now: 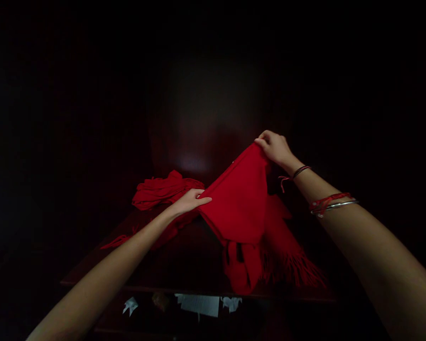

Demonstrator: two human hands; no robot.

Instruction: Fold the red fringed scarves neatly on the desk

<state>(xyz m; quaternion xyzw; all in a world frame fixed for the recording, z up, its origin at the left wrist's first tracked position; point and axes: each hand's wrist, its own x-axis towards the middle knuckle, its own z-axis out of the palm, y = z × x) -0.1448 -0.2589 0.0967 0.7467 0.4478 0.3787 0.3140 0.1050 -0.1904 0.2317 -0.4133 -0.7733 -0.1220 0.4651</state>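
Note:
Between my hands a red fringed scarf (236,203) is stretched on a slant, raised over a dark table. My left hand (191,201) pinches its lower left edge, thumb on top. Higher up and farther right, my right hand (275,146) grips the upper corner with curled fingers. The scarf's lower part hangs in a loop down to the table's front edge, and a fringed end spreads to the right. Behind my left hand lies a bunched heap of red cloth (159,190), with some fringe strands to its left.
The dark tabletop (195,265) ends in a front edge close to me. Below that edge, a lower level holds a pale sheet of paper (200,305), a crumpled white scrap (130,306) and another white piece (231,303). The surroundings are very dark.

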